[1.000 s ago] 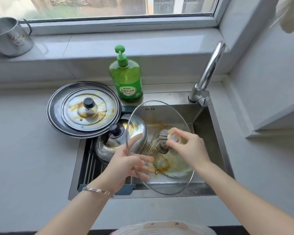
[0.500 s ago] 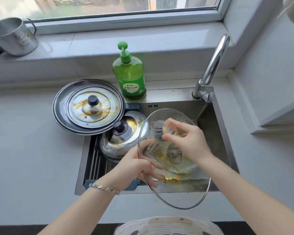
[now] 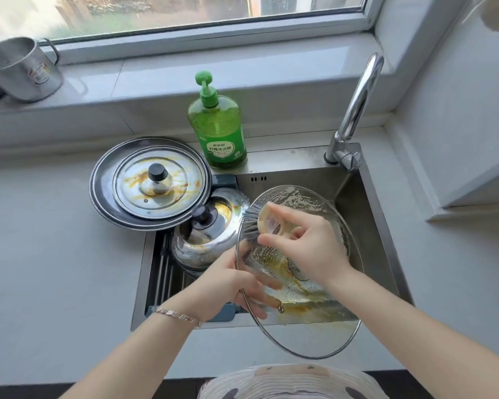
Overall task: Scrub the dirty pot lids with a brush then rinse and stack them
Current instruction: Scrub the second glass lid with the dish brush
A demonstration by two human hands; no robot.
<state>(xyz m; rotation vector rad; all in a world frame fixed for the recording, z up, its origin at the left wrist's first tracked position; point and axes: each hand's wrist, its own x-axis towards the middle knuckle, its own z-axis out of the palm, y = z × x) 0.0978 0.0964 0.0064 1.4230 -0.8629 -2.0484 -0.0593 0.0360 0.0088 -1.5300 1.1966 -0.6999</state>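
Head view looks down on a pale surface with a steel sink set into it under a window sill. Largest of the task's things is the clear glass lid, held tilted over the sink with its near rim reaching past the sink's front edge; it is streaked with yellow-brown grime and dotted with suds. At the sink's left rear corner a wide dark-rimmed lid lies flat, partly on the surface and partly over the basin, and on top of it lies a smaller lid with a black knob and orange-brown smears. Just in front of these, a domed steel lid with a black knob rests on a rack inside the sink's left part, touching the glass lid's left edge or just behind it; which one cannot be told. A curved chrome faucet rises at the right rear corner, a green soap bottle stands behind the sink, and a metal mug rests on the sill at far left. The left hand grips the glass lid's left rim, thumb in front and fingers showing through the glass. The right hand has its fingers curled round the pale handle of a brush, whose grey bristles press on the lid's upper left. A bracelet circles the left wrist.
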